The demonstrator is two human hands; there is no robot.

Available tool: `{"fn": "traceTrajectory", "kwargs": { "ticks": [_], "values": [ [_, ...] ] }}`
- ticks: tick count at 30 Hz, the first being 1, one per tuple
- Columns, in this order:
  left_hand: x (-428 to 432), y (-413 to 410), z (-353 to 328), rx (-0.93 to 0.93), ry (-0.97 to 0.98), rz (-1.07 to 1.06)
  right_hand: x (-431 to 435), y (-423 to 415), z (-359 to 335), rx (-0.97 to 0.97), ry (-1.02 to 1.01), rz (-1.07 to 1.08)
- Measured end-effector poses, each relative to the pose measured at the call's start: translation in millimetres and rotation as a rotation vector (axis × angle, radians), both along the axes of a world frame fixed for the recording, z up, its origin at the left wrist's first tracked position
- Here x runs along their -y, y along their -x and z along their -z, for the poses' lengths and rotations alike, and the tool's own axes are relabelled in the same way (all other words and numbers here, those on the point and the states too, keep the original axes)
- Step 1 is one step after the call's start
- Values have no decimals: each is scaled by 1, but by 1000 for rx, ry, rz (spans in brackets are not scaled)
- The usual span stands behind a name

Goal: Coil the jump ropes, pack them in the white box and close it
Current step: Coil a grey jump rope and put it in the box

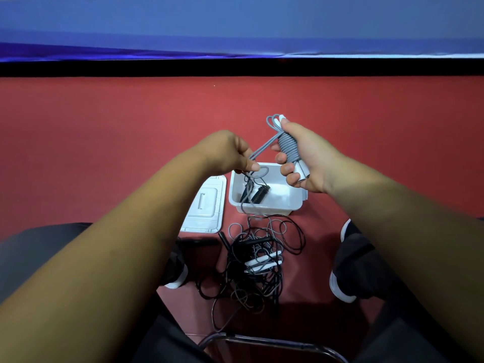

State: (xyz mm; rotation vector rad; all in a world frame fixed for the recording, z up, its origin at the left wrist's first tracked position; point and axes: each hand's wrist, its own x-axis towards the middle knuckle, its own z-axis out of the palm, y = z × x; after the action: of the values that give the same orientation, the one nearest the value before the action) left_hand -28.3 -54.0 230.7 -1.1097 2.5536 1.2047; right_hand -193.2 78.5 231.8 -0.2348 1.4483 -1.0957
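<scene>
My right hand [303,158] grips a grey jump rope [286,149] whose cord is wound in tight turns round its white handles. My left hand [230,150] pinches the free doubled end of that grey cord, stretched taut between both hands above the white box [293,203]. The box stands open on the red floor and holds a coiled black jump rope [258,194]. The white lid [205,204] lies flat to the left of the box. A tangled pile of black and grey ropes [258,260] with white handles lies on the floor in front of the box.
My knees in dark trousers and my shoes [340,286] flank the rope pile. A metal chair frame [275,341] curves along the bottom edge. A black strip and a blue wall close off the red floor at the back.
</scene>
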Motion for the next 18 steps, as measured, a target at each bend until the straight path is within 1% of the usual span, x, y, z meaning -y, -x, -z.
{"fn": "traceTrajectory", "kwargs": {
  "ticks": [2,6,11,14,18],
  "values": [
    [4,-2,-2,-4,7,-22,-1,3,-6,50,-20,-75],
    [4,-5,1,-21,8,-88,-8,1,-13,199,-13,-299],
    [-2,-5,-3,-118,-118,-123,-16,-5,-12,359,16,-544],
    [-5,-6,-9,-170,-173,-112,-18,-5,-14,387,0,-673],
    [-3,-6,-10,-209,-165,-110,-19,-10,-14,360,-57,-804]
  ]
}}
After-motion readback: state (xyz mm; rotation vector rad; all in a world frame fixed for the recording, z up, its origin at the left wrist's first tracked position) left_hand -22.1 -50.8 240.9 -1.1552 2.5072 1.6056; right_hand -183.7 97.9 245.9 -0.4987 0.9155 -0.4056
